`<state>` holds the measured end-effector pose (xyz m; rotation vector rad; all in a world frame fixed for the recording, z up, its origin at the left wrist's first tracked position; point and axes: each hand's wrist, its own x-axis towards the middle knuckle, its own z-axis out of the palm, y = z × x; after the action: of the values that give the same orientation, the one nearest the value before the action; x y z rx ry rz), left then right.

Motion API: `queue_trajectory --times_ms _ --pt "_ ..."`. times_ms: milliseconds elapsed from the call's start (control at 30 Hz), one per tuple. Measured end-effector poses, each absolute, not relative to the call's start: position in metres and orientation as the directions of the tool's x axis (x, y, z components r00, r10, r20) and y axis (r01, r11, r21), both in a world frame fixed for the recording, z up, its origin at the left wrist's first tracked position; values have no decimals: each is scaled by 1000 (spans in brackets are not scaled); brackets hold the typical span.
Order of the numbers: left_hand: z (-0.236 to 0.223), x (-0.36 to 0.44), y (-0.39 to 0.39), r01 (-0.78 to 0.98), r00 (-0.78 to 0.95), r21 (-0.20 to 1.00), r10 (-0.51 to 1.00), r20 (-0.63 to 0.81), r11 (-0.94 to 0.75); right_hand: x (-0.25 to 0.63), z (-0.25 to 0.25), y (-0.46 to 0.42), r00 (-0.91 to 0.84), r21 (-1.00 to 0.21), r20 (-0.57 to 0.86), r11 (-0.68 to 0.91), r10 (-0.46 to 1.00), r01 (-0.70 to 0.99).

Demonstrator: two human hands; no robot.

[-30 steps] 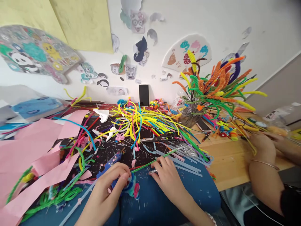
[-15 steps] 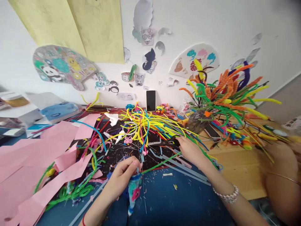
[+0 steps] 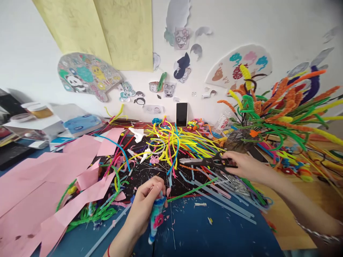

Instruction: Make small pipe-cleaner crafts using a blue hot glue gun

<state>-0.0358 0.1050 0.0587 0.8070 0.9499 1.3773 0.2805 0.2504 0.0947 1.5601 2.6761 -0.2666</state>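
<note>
Gripping with clamped fingers: right hand (image 3: 239, 165), scissors (image 3: 210, 162), centre right; left hand (image 3: 148, 196), a blue ornament (image 3: 156, 219), lower centre.

Left hand (image 3: 150, 194) and right hand (image 3: 239, 164) seen bare, forearms (image 3: 278, 191) uncovered. Thin red cord (image 3: 108, 250) worn on left wrist, near edge; silvery bead-like bracelet (image 3: 317, 234) worn at right, slightly blurred.

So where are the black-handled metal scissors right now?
In the head view, right of centre, the black-handled metal scissors are in the person's bare right hand, pointing left, just below the fuzzy yellow craft stems in the picture.
</note>
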Motion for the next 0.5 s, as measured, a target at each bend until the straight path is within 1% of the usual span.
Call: queue_trajectory --times_ms 67,167,267,333,433,500 --pt "61 -35 104 -377 -92 926 995 -48 10 269 103 232 -516 -239 -167 473 840 848" --pt "64 -35 100 -346 -161 936 987 13 -69 247 107 205 -559 -312 -271 478 783 821" --pt "67 -32 95 -341 -213 933 976 41 -113 227 104 184 -657 -382 -350 538 668 751" --pt "68 -30 93 -329 -240 935 969 52 -132 218 102 176 -703 -408 -369 574 608 710" --pt "68 -27 92 -289 -291 945 955 64 -152 212 102 169 -726 -401 -371 605 580 688" --pt "67 -27 92 -196 -325 966 940 100 -170 211 105 168 -727 -394 -380 611 572 686"
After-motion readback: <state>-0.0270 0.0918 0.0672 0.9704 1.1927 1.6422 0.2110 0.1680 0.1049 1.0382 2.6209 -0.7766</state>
